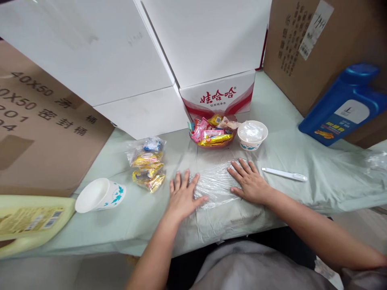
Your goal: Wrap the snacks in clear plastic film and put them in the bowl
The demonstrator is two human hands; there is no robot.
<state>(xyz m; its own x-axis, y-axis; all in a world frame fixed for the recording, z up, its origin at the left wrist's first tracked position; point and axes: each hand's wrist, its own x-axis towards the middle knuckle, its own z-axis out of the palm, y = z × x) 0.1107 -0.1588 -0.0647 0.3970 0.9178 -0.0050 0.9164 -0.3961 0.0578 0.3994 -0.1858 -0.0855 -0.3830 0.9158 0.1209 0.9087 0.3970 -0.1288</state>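
Note:
A crinkled clear plastic bag (213,183) lies flat on the pale green cloth in front of me. My left hand (183,195) rests on its left side, fingers spread and palm down. On its right side, my right hand (249,181) lies flat with the fingers apart. Just beyond the bag stands a pinkish see-through bowl (213,146) full of wrapped snacks (213,133). Beside the bowl is a paper cup (252,141) with clear plastic in it. A white utility knife (284,174) lies to the right of my right hand.
Bagged snacks (148,163) lie left of my left hand. Farther left, a paper cup (111,195) is on its side near a yellow bottle (36,219). White boxes (136,112) and cardboard cartons (45,133) wall the back and left. A blue bottle (341,108) stands tilted in view at right.

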